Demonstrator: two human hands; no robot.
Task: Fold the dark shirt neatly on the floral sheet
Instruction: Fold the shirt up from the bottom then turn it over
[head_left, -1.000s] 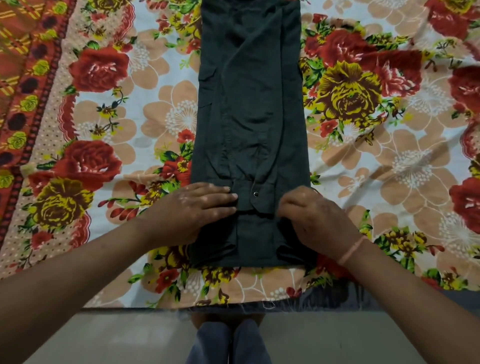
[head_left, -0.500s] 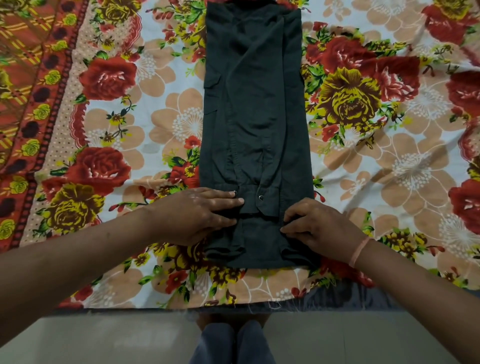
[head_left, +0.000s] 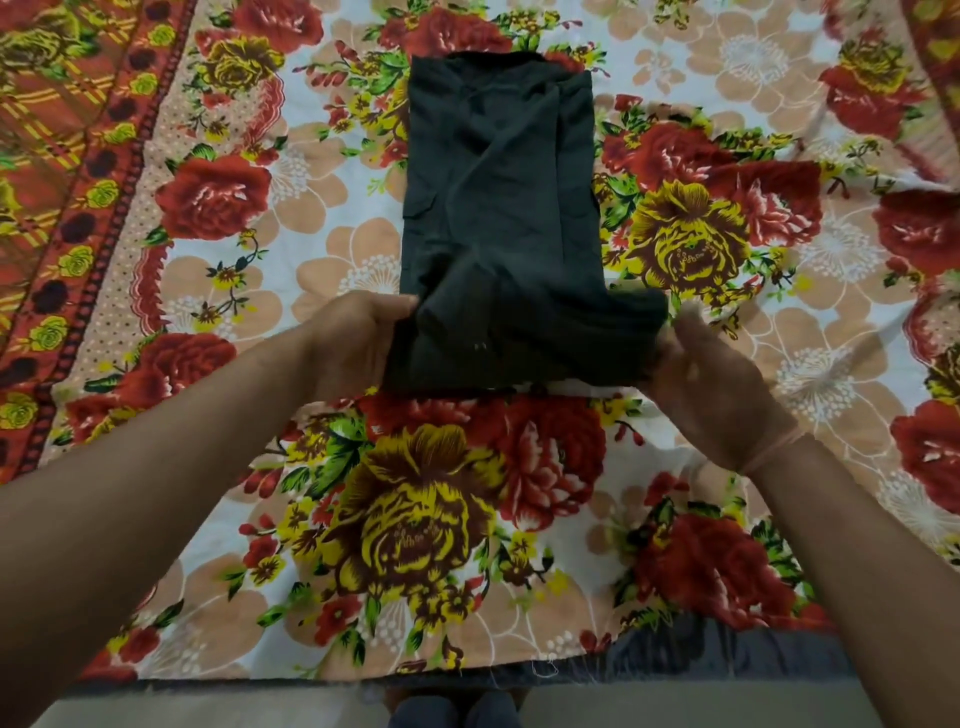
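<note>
The dark shirt (head_left: 498, 208) lies as a long narrow strip on the floral sheet (head_left: 426, 509), running away from me. Its near end is lifted off the sheet and turned toward the far end. My left hand (head_left: 348, 343) grips the left corner of that lifted end. My right hand (head_left: 711, 384) grips the right corner, with a pink band at the wrist. The lifted fold hides the fingertips of both hands.
The sheet's red patterned border (head_left: 67, 208) runs along the left. The sheet's near edge (head_left: 467, 675) ends at a pale floor (head_left: 208, 712). My feet (head_left: 452, 712) show at the bottom centre.
Both hands went from pressing flat on the shirt's near end to gripping its corners and lifting it away from me. The camera view shifted, showing more sheet in front.
</note>
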